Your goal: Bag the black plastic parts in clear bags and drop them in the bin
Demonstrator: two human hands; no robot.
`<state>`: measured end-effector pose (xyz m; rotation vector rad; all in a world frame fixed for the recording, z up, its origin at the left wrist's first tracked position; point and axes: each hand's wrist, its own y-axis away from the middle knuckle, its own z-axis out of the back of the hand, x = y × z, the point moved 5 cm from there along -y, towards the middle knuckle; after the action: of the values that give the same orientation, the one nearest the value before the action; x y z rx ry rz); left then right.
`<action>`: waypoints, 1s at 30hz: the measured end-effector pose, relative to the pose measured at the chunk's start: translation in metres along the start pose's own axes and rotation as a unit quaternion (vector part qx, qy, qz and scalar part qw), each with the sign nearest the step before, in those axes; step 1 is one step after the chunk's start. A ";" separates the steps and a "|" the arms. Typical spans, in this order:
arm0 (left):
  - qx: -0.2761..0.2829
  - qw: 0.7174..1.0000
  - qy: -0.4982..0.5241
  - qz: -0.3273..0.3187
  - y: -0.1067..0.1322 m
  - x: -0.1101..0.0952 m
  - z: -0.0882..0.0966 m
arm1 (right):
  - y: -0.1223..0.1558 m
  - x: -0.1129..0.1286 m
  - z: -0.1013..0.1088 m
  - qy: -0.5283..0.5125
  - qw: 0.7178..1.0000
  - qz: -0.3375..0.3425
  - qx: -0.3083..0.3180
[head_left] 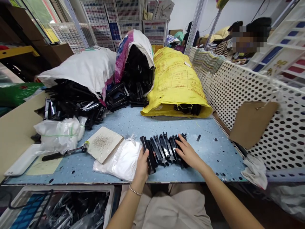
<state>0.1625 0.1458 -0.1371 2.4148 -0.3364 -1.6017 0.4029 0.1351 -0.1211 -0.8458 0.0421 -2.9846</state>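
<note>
A row of several black plastic parts (164, 148) lies on the blue speckled table (209, 152) near its front edge. My left hand (142, 163) presses against the left end of the row, fingers curled round the end piece. My right hand (188, 153) rests on the right end of the row, fingers bent over the pieces. Both hands squeeze the row together between them. A clear plastic bag (121, 160) lies flat just left of my left hand.
Piles of black parts spill from a white sack (85, 68), a pink-white sack (133, 47) and a yellow sack (176, 79) at the back. A small hammer (64, 152), a board (105, 143) and a white tray (22, 162) lie left. A perforated white wall (250, 105) stands right, a person behind it.
</note>
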 end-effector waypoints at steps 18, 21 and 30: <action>-0.073 0.838 -0.487 -0.235 0.033 -0.051 0.069 | 0.049 0.111 -0.060 -0.621 0.761 -0.184 0.050; -0.034 0.816 -0.534 -0.217 0.018 -0.056 0.079 | 0.046 0.114 -0.060 -0.655 0.726 -0.205 0.049; -0.027 0.915 -0.392 -0.086 -0.005 -0.067 0.105 | 0.043 0.128 -0.070 -0.716 0.656 -0.228 0.075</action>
<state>0.0404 0.1649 -0.1203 1.6799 -0.1948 -2.5698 0.2585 0.0872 -0.1148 -3.0855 -0.4940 -1.5678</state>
